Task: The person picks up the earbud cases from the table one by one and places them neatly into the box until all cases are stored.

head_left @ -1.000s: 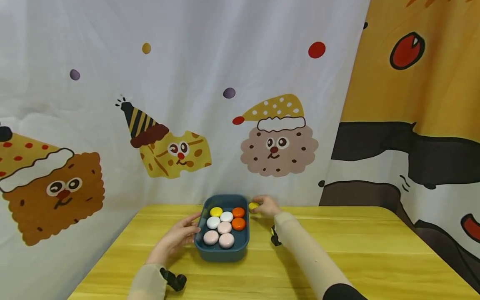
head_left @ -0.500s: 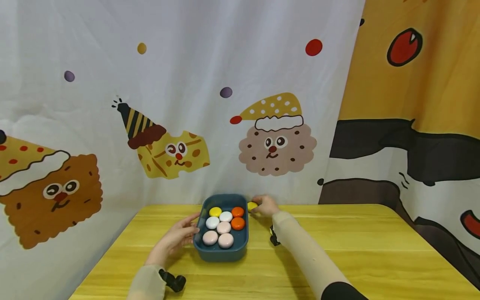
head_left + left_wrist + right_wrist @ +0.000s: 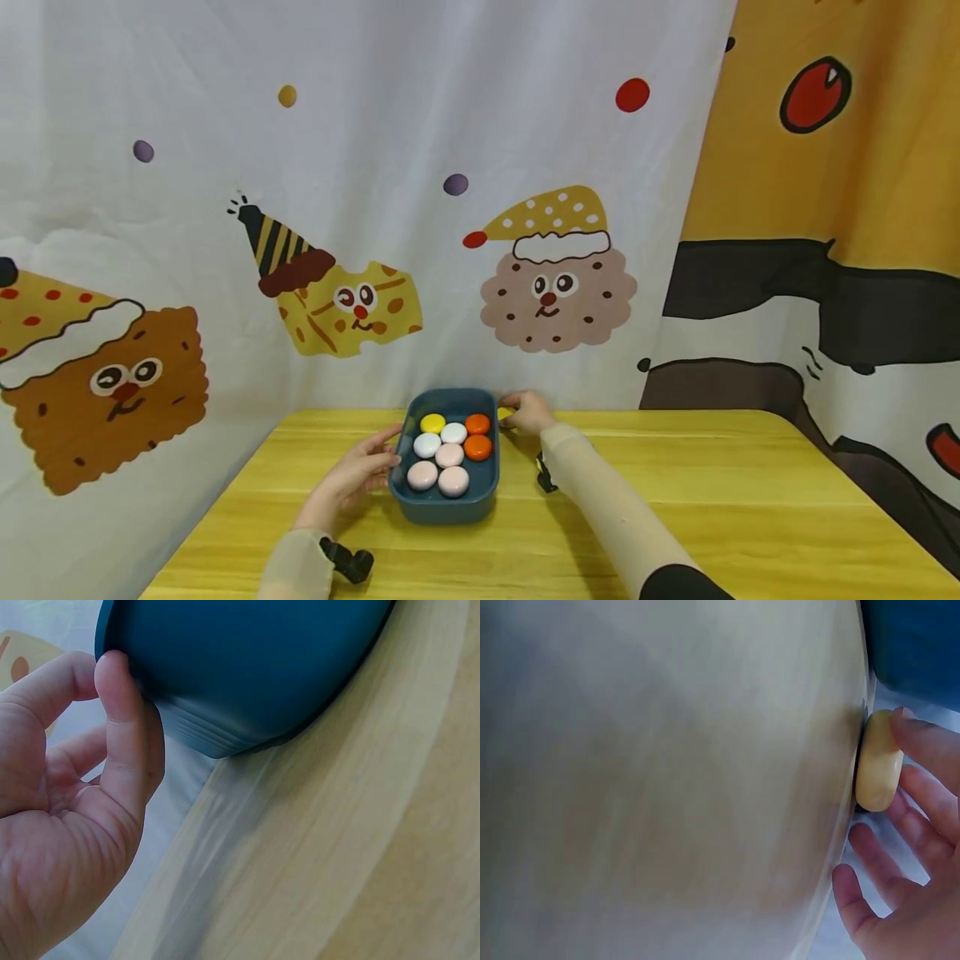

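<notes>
A dark blue rectangular container (image 3: 442, 510) stands on the table. Inside lie glossy rounded discs: one yellow disc (image 3: 432, 425), two orange discs (image 3: 477, 447), two white discs (image 3: 427, 445) and several pale pink discs (image 3: 453, 482). My left hand (image 3: 358, 468) holds the container's left side, with the thumb at its rim in the left wrist view. Just past the container's far right corner, my right hand (image 3: 529, 412) pinches another yellow disc (image 3: 879, 761) between thumb and fingers. That disc is low at the table's far edge, and fingers partly cover it in the head view.
The yellow wood-grain table (image 3: 675, 483) reaches to a printed curtain (image 3: 442, 317) close behind the container. Black wrist mounts (image 3: 347, 560) sit on both sleeves. The container's wall (image 3: 922, 645) is near my right thumb.
My right hand has shifted slightly left toward the container, and less of its yellow disc shows. The left hand and the container have stayed in place; the head view has swayed a little.
</notes>
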A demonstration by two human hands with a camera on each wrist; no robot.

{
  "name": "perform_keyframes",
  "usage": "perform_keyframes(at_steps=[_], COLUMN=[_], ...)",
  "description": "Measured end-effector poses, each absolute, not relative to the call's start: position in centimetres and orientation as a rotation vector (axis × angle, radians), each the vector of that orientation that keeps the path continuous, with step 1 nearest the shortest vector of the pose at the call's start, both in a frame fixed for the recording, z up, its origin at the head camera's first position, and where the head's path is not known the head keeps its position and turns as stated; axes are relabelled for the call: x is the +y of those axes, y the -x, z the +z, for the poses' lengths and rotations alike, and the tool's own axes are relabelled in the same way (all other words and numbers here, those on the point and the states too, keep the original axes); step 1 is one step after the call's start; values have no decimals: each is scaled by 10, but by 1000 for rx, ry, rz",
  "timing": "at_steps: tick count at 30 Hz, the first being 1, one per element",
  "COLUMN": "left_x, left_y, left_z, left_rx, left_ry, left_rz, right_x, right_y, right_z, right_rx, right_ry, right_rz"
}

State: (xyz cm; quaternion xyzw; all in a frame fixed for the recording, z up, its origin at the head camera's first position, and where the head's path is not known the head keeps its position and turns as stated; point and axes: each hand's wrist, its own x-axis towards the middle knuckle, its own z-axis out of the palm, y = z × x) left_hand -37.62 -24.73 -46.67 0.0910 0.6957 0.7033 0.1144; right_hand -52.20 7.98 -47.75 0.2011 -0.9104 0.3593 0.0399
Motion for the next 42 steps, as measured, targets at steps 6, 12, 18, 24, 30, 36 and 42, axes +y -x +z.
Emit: perform_keyframes(at_steps=[6,12,18,24,30,36,42], left_x=[-246,-248,-255,-255,-249,-247,-248], left_y=[376,375,374,374,375,375,375], left_z=[-463,-465,-464,-464,-465,-465,-465], left_rx=[2038,2023,2063,2053,2023,2028,2052], left_ry=[-292,-291,-277,-288,-301,-296,-280], left_rz=[2057,2056,2046,2031,2032,2035,2020], right_x=[92,107,114,126,135,133,132], right_y=[507,488,471,463,460,459,457], right_z=[-467,-462,-457,-457,-462,-465,-465], right_rx=[-2844,-2863,-2875,-2892,-2896,-2899,-2890], right_ry=[-538,-557,-556,-557,-540,-544,-527], right_rz=[1122,1134,1214,1216,1233,1190,1209])
